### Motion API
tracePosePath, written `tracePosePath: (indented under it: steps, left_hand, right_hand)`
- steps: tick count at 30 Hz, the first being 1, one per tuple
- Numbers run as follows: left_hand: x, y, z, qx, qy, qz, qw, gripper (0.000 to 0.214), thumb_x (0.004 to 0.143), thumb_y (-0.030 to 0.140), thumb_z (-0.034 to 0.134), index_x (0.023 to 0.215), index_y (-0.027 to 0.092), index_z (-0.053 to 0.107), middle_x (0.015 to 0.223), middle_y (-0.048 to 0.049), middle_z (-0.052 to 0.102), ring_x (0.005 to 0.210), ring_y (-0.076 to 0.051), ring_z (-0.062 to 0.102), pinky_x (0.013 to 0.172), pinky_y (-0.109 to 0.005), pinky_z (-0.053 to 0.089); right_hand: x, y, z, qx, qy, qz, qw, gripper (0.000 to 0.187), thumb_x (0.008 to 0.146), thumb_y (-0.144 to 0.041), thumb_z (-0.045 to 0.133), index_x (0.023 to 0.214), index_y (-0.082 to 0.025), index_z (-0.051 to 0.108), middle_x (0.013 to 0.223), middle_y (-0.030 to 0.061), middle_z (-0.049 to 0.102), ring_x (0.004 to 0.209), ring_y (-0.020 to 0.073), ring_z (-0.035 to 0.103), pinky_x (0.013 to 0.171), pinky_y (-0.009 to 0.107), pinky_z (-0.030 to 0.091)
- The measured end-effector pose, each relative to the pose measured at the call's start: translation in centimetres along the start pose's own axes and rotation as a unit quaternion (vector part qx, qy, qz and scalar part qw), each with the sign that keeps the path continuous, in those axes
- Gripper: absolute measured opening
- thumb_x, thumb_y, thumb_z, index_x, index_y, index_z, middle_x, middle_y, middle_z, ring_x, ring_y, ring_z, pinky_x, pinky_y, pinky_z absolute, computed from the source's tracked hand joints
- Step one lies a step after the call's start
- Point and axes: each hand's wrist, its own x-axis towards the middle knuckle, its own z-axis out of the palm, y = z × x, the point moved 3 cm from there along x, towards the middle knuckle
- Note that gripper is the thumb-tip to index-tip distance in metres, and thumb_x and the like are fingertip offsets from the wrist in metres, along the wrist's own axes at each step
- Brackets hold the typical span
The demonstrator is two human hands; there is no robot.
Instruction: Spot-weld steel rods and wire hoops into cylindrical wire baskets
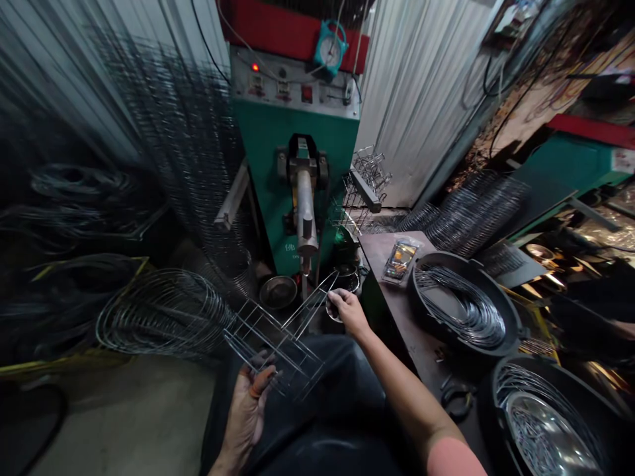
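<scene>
My left hand (pixel 251 403) is closed on a wire rack (pixel 282 327), a grid of thin bright metal rods, held tilted above my lap. An orange band wraps its thumb. My right hand (pixel 348 309) is pinched at the far right end of the rack, close to its rods; whatever lies between the fingertips is too small to make out. Just beyond the rack's far end, the round metal arm and tip (pixel 306 244) of a green spot-welding machine (pixel 262 152) point down towards it.
A metal bowl (pixel 278 291) sits below the machine. Wire rings (pixel 159 311) are heaped at left, beside a tall wire stack (pixel 183 132). On the right bench (pixel 391 297) are a plastic box (pixel 401 260) and a black pan (pixel 513 324) of wire hoops. Another pan holds a steel bowl (pixel 570 413).
</scene>
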Motion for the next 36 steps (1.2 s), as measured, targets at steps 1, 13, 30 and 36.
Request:
tracePosePath:
  steps: [1,13,30,36]
  left_hand:
    - [0.1,-0.2,-0.1,0.003,0.001,0.002,1.000,0.038,0.056,0.032,0.075,0.091,0.027,0.060,0.101,0.0013,0.058,0.100,-0.018,0.052,0.085,-0.034,0.046]
    - [0.3,-1.5,-3.1,0.083,-0.034,-0.004,0.996,0.042,0.063,0.044,0.068,0.099,0.026,0.056,0.107,-0.0032,0.059,0.112,-0.023,0.049,0.095,-0.040,0.037]
    - [1.6,7.8,10.4,0.731,-0.110,0.443,0.507,0.050,0.077,0.049,0.050,0.112,0.013,0.059,0.084,-0.0140,0.067,0.088,-0.030,0.054,0.099,-0.058,0.014]
    - [2.4,7.3,11.0,0.707,-0.128,0.426,0.550,0.034,0.078,0.038,0.050,0.102,0.017,0.063,0.082,-0.0123,0.066,0.090,-0.030,0.052,0.099,-0.053,0.018]
  right_hand:
    - [0.0,0.0,0.1,0.005,0.000,0.001,1.000,0.030,0.072,-0.045,0.058,0.062,-0.017,0.053,0.052,-0.0040,0.051,0.046,0.0066,0.043,0.045,0.020,0.032]
    - [-1.7,-0.2,2.0,0.012,0.005,-0.017,1.000,0.027,0.071,-0.041,0.057,0.060,-0.017,0.052,0.051,-0.0046,0.048,0.044,0.0066,0.043,0.045,0.020,0.035]
    - [-1.8,0.0,3.0,-0.007,-0.017,-0.021,1.000,0.028,0.070,-0.043,0.057,0.060,-0.018,0.052,0.052,-0.0038,0.050,0.046,0.0079,0.045,0.046,0.021,0.036]
    - [-1.7,0.0,2.8,0.000,-0.021,-0.020,1.000,0.029,0.071,-0.045,0.057,0.062,-0.018,0.052,0.054,-0.0036,0.051,0.047,0.0079,0.045,0.047,0.021,0.037]
